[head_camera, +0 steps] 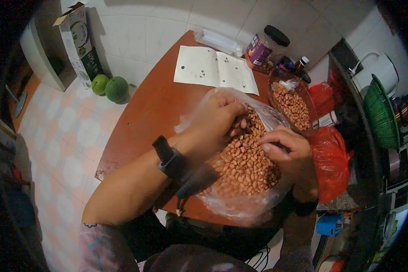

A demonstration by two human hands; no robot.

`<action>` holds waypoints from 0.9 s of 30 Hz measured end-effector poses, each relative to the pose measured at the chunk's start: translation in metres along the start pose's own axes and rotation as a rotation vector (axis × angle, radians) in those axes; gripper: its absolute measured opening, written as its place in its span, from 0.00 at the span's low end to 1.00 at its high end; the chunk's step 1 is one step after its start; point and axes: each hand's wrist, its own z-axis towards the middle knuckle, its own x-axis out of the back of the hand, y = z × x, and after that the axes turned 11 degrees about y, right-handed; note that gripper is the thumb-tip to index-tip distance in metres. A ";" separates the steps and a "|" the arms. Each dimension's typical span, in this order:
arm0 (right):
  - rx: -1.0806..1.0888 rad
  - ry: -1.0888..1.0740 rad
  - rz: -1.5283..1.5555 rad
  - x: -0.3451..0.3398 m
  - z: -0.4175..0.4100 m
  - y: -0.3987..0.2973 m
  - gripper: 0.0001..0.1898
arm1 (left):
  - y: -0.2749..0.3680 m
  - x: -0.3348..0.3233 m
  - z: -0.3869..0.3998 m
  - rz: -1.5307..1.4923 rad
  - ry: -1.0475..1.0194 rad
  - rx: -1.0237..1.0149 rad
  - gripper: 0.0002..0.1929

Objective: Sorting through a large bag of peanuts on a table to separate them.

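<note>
A clear plastic bag (238, 207) lies spread open on the brown table, filled with shelled, red-skinned peanuts (244, 166). My left hand (224, 112) is over the bag's far left part, fingers curled, with a few peanuts at its fingertips; whether it grips them is hard to tell. Over the right side of the pile is my right hand (285, 146), its thumb and index finger close together at the peanuts; anything between them is hidden. A clear bowl (315, 114) right of the bag holds more peanuts (294, 105) and a crumpled bit of plastic.
White paper (199, 68) with dark specks lies at the table's (139, 115) back, near a plastic tray (219, 40) and a black-lidded jar (263, 51). Small bottles (301, 64) and red plastic bags (329, 163) are at right, beside a green basket (380, 112). Two green round fruits (117, 89) are at left.
</note>
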 end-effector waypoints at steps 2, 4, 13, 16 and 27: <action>0.008 -0.063 0.009 0.001 -0.001 -0.002 0.07 | -0.004 0.002 0.003 -0.051 -0.024 -0.006 0.06; 0.010 -0.121 0.008 0.004 -0.003 -0.006 0.07 | -0.002 0.000 0.002 -0.042 -0.030 -0.006 0.06; 0.032 -0.201 -0.043 -0.003 -0.009 -0.002 0.07 | 0.007 -0.005 -0.004 -0.039 -0.013 0.003 0.07; -0.056 -0.113 -0.093 0.000 -0.006 -0.007 0.06 | 0.006 -0.004 -0.005 -0.079 -0.010 0.012 0.09; -0.045 -0.255 -0.086 -0.007 -0.010 0.000 0.09 | 0.006 -0.004 -0.005 -0.076 -0.025 0.004 0.10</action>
